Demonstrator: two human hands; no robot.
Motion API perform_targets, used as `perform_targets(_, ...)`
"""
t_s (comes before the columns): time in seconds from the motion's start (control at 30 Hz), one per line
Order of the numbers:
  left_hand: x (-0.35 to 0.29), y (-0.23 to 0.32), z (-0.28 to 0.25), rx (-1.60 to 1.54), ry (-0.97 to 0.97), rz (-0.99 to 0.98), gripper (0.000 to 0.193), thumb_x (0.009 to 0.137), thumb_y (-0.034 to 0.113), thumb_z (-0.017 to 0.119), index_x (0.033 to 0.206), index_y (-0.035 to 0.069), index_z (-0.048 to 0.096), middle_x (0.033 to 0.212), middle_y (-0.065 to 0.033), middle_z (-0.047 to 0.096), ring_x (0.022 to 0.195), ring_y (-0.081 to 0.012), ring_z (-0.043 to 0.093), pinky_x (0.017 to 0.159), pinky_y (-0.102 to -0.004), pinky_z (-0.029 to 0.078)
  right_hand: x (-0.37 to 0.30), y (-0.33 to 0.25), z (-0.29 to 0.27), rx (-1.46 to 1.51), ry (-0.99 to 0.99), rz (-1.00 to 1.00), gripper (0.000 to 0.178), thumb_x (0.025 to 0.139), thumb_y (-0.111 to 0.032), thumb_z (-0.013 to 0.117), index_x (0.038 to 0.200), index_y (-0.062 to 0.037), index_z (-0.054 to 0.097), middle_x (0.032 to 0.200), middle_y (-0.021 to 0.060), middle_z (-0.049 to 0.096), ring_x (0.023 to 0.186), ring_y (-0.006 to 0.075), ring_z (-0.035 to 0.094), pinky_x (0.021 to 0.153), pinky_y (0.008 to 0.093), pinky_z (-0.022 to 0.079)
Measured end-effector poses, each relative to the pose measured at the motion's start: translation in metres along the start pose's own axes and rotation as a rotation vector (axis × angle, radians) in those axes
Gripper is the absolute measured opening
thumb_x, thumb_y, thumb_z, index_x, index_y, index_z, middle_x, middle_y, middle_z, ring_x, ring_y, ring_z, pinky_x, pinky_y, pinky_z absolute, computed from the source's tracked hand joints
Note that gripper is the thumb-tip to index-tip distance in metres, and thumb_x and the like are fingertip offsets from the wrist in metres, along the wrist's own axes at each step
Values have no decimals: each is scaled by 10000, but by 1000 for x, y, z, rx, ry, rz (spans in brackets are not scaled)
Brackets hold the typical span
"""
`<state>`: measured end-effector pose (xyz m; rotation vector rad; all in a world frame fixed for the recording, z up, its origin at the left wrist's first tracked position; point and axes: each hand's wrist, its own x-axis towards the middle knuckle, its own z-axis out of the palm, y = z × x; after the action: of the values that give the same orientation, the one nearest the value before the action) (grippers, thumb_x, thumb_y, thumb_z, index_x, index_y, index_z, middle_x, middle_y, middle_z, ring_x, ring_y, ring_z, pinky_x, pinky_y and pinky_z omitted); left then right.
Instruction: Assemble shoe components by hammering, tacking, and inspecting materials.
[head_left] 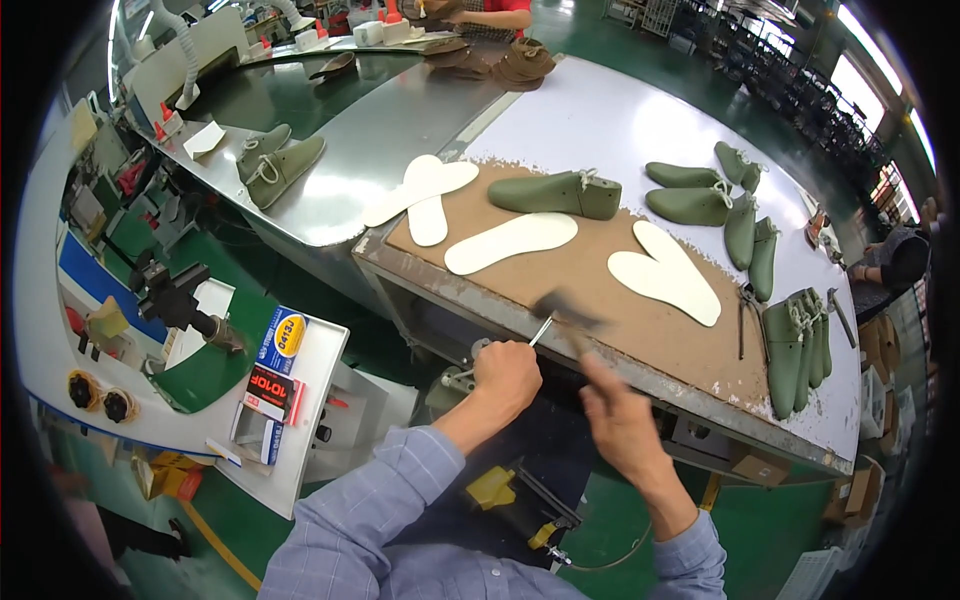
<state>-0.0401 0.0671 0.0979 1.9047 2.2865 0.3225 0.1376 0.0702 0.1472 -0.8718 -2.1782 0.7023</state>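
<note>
My left hand (507, 380) is closed in a fist round a thin metal rod (541, 331), whose bright end sticks out toward the table edge. Wrapped round a hammer (568, 309) is my right hand (625, 430); the hammer's dark head, smeared by motion, is beside the rod. I cannot tell whether the two touch. Beyond them, a green shoe last (555, 194) lies on the brown board (590, 265) among white insoles (512, 243). Two more insoles (665, 282) overlap on the right. Below my left hand another green last (448, 392) is partly hidden.
Several green lasts (690, 204) stand and lie on the table's right, near a second hammer (842, 318) and a dark slim tool (742, 322). A machine (200, 330) with small boxes (280, 340) is at left. A person in red (495, 18) works at the back.
</note>
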Motion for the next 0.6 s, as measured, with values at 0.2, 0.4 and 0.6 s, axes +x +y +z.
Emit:
perform_targets(0.2, 9, -5, -10, -322, -195, -179, 365, 901, 286, 509, 819, -7, 709, 852, -249, 676, 859, -420, 654, 781, -468, 512, -2, -8, -8, 50, -4, 194, 418, 924, -79, 589, 1326, -156, 503, 869, 261, 642, 730, 389, 646, 685, 336, 506)
perform_targets(0.4, 20, -18, -5, -596, -438, -219, 453, 936, 375, 435, 891, 22, 714, 986, -239, 674, 1006, -434, 610, 898, -478, 460, -18, 7, 6, -2, 18, 43, 404, 915, -61, 603, 1303, -124, 510, 943, 228, 651, 757, 322, 646, 715, 334, 514)
perform_targets(0.6, 14, -18, -5, -629, -473, -285, 441, 945, 389, 427, 896, 70, 727, 1019, -211, 679, 1008, -412, 615, 907, -473, 453, -11, 0, 3, 61, -29, 217, 396, 914, -95, 613, 1303, -118, 542, 965, 235, 663, 788, 343, 663, 721, 334, 522)
